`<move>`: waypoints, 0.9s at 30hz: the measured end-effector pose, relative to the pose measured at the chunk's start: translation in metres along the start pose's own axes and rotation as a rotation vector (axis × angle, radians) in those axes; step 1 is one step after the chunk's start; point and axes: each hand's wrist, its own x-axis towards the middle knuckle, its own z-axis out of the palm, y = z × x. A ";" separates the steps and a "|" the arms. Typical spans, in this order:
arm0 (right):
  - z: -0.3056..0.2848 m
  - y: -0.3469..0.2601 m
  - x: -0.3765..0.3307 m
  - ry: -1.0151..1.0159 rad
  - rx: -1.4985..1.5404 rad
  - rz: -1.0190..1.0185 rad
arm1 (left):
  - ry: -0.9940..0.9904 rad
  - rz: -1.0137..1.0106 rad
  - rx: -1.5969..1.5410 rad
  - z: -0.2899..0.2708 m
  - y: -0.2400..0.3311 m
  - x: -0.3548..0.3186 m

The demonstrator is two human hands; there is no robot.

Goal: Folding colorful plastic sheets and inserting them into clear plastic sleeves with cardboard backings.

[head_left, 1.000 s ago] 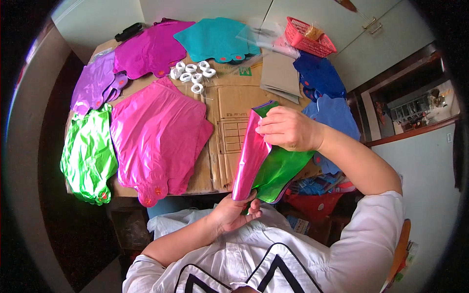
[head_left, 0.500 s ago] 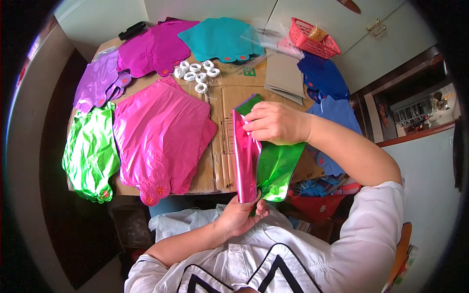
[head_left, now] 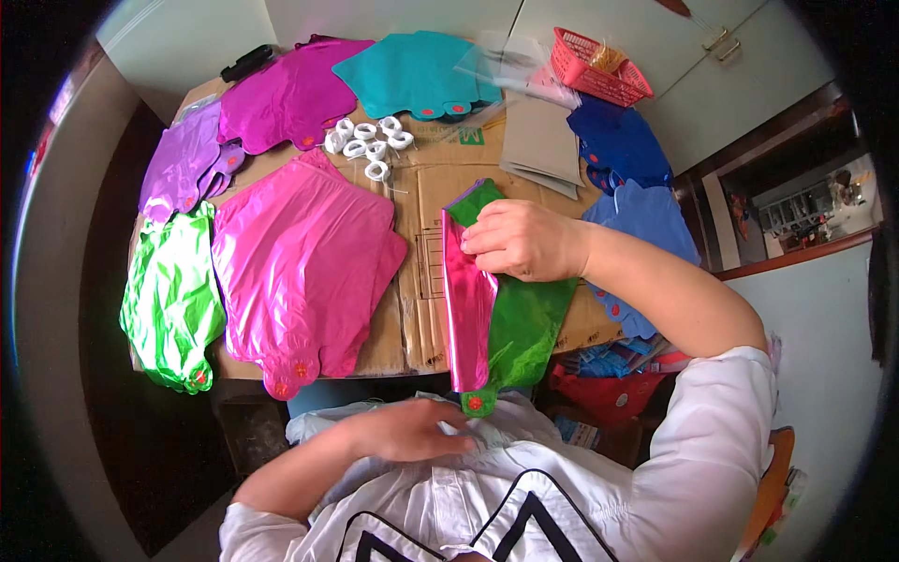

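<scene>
The right hand (head_left: pixel 524 239) pinches the upper part of a folded foil stack (head_left: pixel 492 300), fingers closed on it where a pink sheet (head_left: pixel 466 309) lies over a green one (head_left: pixel 529 323). The stack hangs upright in front of the person, its top over the cardboard-covered table (head_left: pixel 440 201) and its lower end, with a small red valve, reaching down to the white shirt (head_left: pixel 487 487). The left hand (head_left: pixel 403 431) lies low against the shirt, fingers loosely curled, just beside the bottom tip of the stack; whether it touches or grips the foil I cannot tell. On the table, a big pink foil balloon (head_left: pixel 300 272) lies flat left of the stack, with a green one (head_left: pixel 169 300) hanging over the left edge. Purple (head_left: pixel 183 164), magenta (head_left: pixel 286 94) and teal (head_left: pixel 412 70) balloons lie along the far side. White tape rolls (head_left: pixel 370 140) cluster between them. Grey card sheets (head_left: pixel 543 145) sit behind the right hand, blue balloons (head_left: pixel 627 178) to its right, and a red basket (head_left: pixel 599 70) at the far corner.
</scene>
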 end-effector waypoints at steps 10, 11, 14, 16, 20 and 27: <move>0.005 0.000 0.003 0.015 -0.004 -0.006 | 0.681 0.643 1.069 -0.116 0.037 0.039; 0.006 -0.002 0.001 0.026 -0.011 0.010 | 0.636 0.586 1.109 -0.116 0.037 0.039; 0.003 -0.018 -0.008 0.070 -0.124 0.132 | 0.679 0.532 1.253 -0.114 0.041 0.039; -0.021 -0.057 -0.024 -0.033 -0.163 0.364 | 0.647 0.526 1.312 -0.115 0.038 0.037; -0.034 -0.146 -0.063 -0.203 0.315 1.254 | 0.614 0.540 1.301 -0.116 0.038 0.039; 0.029 -0.190 -0.060 0.767 1.887 1.557 | 0.574 0.516 1.254 -0.115 0.040 0.045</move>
